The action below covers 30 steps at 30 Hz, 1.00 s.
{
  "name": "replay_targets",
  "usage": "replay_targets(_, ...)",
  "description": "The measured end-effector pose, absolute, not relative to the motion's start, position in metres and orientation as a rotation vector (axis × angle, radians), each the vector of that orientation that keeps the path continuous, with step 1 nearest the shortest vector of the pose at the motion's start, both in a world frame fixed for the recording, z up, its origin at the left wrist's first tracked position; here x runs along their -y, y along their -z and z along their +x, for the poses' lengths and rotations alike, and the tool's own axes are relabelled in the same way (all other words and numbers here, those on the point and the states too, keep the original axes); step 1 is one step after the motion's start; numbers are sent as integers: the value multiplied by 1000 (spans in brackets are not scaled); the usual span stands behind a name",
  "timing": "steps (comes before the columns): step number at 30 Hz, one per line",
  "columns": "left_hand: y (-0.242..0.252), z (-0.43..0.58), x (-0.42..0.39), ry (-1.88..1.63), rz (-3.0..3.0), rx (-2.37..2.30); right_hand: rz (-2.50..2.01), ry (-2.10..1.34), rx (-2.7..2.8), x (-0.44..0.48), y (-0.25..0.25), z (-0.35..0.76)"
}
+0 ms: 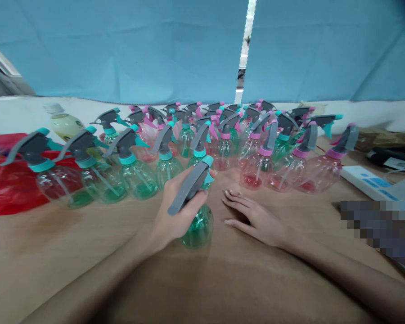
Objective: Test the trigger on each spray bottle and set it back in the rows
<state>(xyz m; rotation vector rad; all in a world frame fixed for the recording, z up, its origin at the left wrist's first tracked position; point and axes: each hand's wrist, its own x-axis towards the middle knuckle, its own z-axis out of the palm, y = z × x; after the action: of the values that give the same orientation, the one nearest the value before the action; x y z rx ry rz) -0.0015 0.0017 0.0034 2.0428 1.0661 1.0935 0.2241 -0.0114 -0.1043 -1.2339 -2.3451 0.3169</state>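
Note:
My left hand (pixel 177 209) is wrapped round the neck of a green spray bottle (pixel 200 228) with a grey and teal trigger head. The bottle is near the middle of the table, and my fingers hide its collar. Green liquid shows in its round body. To the right, my right hand (pixel 253 216) rests palm down on the wooden table (pixel 128 279), fingers stretched out and holding nothing. Just beyond the hands stand a green spray bottle (pixel 139 182) with a teal collar and a pink spray bottle (pixel 254 173) with a pink collar, among several more of both kinds.
Red plastic bags (pixel 13 191) lie at the left, with a bottle of pale yellow liquid (pixel 65 126) behind. A white power strip (pixel 371 182), a black object (pixel 391 158) and a pixelated patch are at the right. A blue cloth (pixel 138 54) hangs at the back.

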Motion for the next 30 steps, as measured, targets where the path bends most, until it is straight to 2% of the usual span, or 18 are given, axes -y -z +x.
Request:
replay_targets(19,-5,-1,-6,-1114,2082,-983,-1221,-300,2346,11,105,224)
replay_targets(30,-2,-2,-1,-1094,2054,-1092,-1210,-309,2338,11,106,225)
